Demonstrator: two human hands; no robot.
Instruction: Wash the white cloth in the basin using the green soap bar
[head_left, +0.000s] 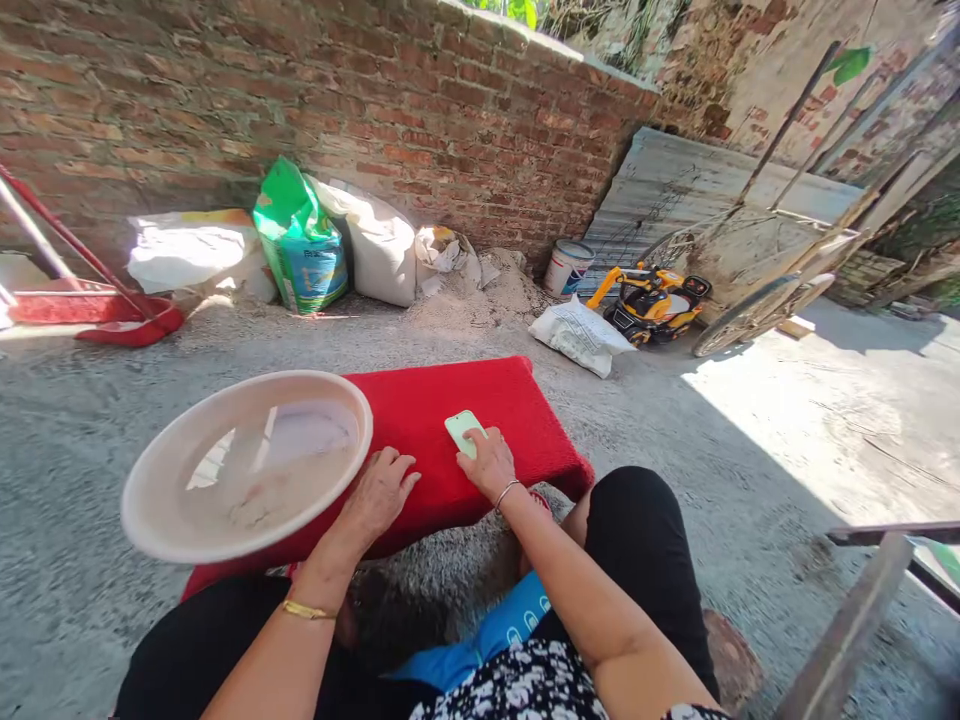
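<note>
A pale green smartphone (464,430) lies on the red cloth (420,400) that covers a low table in front of me. My right hand (491,463) grips its near end, thumb on the left side and fingers on the right. My left hand (382,490) rests on the cloth just right of a wide, pale basin (247,540). Its fingers are apart and slightly bent, with nothing in them. Clear water fills part of the basin, and light reflects off its surface.
Along the brick wall (450,130) stand a green sack (300,240), a white sack (379,245) and a bucket (568,267). A yellow toy excavator (660,305), a white bag (579,335) and a cart wheel (750,315) are right. A red dustpan (135,322) lies left.
</note>
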